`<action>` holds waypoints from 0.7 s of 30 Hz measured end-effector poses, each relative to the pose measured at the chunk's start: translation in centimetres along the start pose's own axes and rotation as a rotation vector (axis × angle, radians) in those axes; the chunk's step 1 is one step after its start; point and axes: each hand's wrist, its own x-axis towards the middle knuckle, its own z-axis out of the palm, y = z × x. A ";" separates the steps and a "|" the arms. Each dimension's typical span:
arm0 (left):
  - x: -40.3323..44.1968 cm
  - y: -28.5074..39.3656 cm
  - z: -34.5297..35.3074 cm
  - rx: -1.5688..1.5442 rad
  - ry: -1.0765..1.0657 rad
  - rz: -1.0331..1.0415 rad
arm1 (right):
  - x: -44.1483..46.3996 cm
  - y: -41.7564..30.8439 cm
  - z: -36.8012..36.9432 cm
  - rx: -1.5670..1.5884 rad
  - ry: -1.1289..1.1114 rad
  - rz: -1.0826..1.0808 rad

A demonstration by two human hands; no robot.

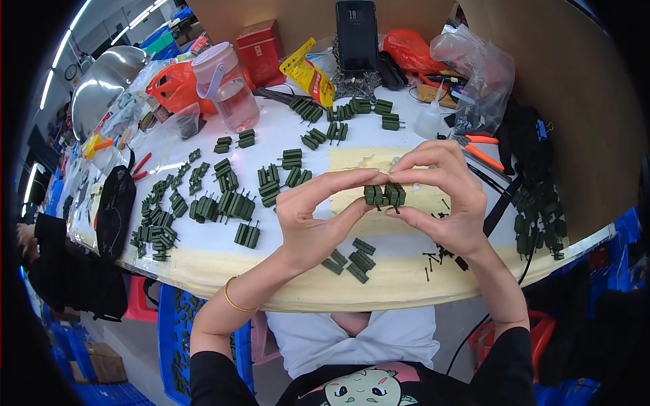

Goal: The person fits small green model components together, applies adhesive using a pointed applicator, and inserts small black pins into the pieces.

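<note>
Between the fingertips of both hands, above the front of the table, is a small dark green ribbed plastic block (384,195) with thin black pins poking out below. My left hand (308,213) pinches its left side between thumb and fingers. On the right side, my right hand (447,193) grips it the same way. Below the hands lie several loose green ribbed pieces (359,260). Small black pins (433,260) are scattered near my right wrist. To the left stand many similar green blocks (233,204) in clusters, some with pins showing.
A clear water bottle (233,101) with a lilac lid stands at the back left. Behind are a phone (357,37), a yellow packet (308,73) and a red box (263,54). Orange-handled pliers (484,154) lie at right. A blue crate (177,338) sits below the table edge.
</note>
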 end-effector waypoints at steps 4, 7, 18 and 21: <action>0.3 -0.3 -0.1 -0.002 -0.051 0.069 | -0.1 0.2 0.0 0.002 0.021 -0.009; 0.4 -0.1 -0.2 0.020 -0.076 0.079 | -0.3 0.2 0.0 -0.016 0.027 -0.020; 0.9 0.1 0.1 0.041 -0.100 0.112 | -0.6 0.4 -0.1 -0.071 0.031 -0.023; 1.1 0.2 0.0 0.061 -0.114 0.126 | -0.6 0.3 -0.1 -0.081 0.026 -0.023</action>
